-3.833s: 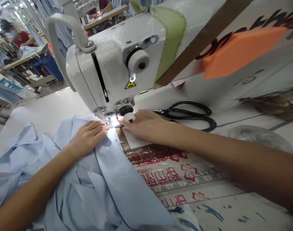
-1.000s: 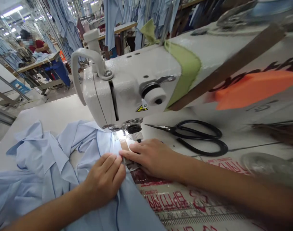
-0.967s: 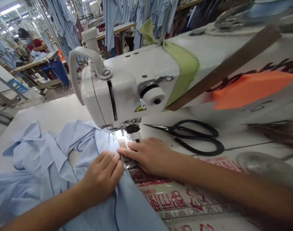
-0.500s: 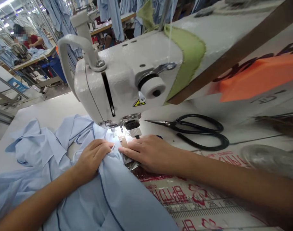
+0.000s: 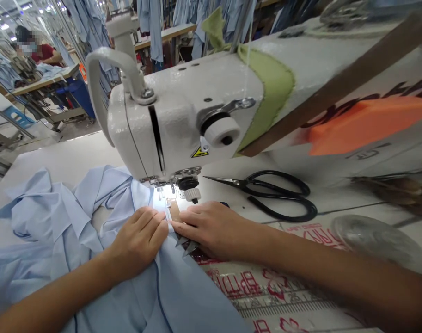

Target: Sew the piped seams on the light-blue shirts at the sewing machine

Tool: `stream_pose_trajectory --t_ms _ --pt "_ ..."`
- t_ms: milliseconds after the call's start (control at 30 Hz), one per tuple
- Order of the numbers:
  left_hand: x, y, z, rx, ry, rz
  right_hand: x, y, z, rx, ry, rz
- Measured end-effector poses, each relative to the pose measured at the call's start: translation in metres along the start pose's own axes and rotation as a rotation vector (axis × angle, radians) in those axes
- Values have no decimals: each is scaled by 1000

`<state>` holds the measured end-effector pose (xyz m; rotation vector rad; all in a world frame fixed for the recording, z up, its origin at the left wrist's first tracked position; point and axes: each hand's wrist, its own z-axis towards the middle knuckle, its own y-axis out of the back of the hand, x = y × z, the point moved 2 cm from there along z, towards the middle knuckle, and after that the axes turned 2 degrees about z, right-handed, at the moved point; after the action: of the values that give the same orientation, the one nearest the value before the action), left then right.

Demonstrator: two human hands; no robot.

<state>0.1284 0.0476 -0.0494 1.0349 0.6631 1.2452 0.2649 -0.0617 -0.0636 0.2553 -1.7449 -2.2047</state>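
A light blue garment (image 5: 193, 291) with dark blue piping spreads over the table and runs up to the needle area of a white sewing machine (image 5: 176, 120). My left hand (image 5: 139, 240) is closed on the garment just in front of the lit presser foot. Opposite it, my right hand (image 5: 214, 229) presses its fingertips to the cloth's edge, thumb and fingers close together. Pointed metal blades (image 5: 186, 245), which look like thread snips, stick out beneath my right palm; their handle is hidden. A brown guide piece (image 5: 174, 210) lies between my hands.
Black-handled scissors (image 5: 276, 189) lie right of the needle, pointing at it. A clear round dish (image 5: 377, 240) sits beyond my right forearm. A printed ruler (image 5: 290, 298) runs along the front. At the back left, a person (image 5: 40, 53) sits at another table.
My left hand has shifted slightly right and down, its fingers curled tighter on the cloth. The fabric by the foot has been drawn a little towards me. The view has tilted slightly.
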Motion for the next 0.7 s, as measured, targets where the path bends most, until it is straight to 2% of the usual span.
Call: stream_pose_trajectory --t_ms 133,167,233,300,367,433,500,600,667,700 --pt "21 -4 5 -1 21 -60 -6 7 5 22 -97 -15" --pt "25 -4 8 27 25 -93 -7 9 6 24 -111 -18" --pt "23 0 12 169 8 -178 -11 11 5 45 -140 -30" --pt "7 8 13 375 -54 -298 -14 10 3 70 -187 -51" --pt "-21 18 10 519 -165 -431 -17 9 -1 71 -254 -83" --pt "-49 29 6 550 -277 -463 -19 8 -3 36 -322 -113" --pt "-69 39 1 541 -298 -395 -21 9 -6 5 -380 -123" --pt "-83 54 -7 596 -217 -312 -19 18 -12 -91 -401 -67" --pt "-87 66 -12 630 -213 -304 -10 31 -21 -176 -376 44" --pt "-86 73 -12 610 -224 -302 -1 37 -27 -215 -365 112"
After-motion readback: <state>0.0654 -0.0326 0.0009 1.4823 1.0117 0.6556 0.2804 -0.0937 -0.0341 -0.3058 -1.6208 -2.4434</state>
